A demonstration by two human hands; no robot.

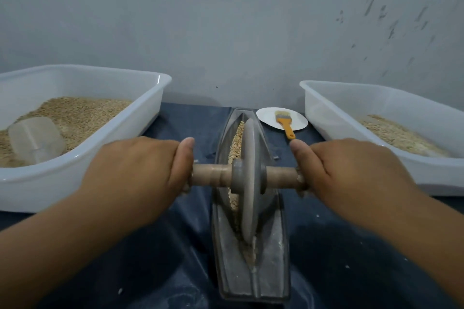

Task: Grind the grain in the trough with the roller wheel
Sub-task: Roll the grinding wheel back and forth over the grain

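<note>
A long grey metal trough [272, 258] lies lengthwise in front of me on a dark blue sheet. A grey roller wheel [249, 178] stands upright in its groove, about mid-length. Tan grain [238, 143] lies in the groove, mostly on the wheel's left and beyond it. A wooden axle runs through the wheel. My left hand [140, 170] grips the axle's left end. My right hand [351, 173] grips its right end. Both thumbs point forward.
A white plastic tub [105, 155] on the left holds grain and a clear scoop [36, 140]. Another white tub [331, 120] on the right holds a lesser layer of grain. A white plate [298, 121] with an orange-handled brush [285, 124] sits behind the trough. A grey wall stands close behind.
</note>
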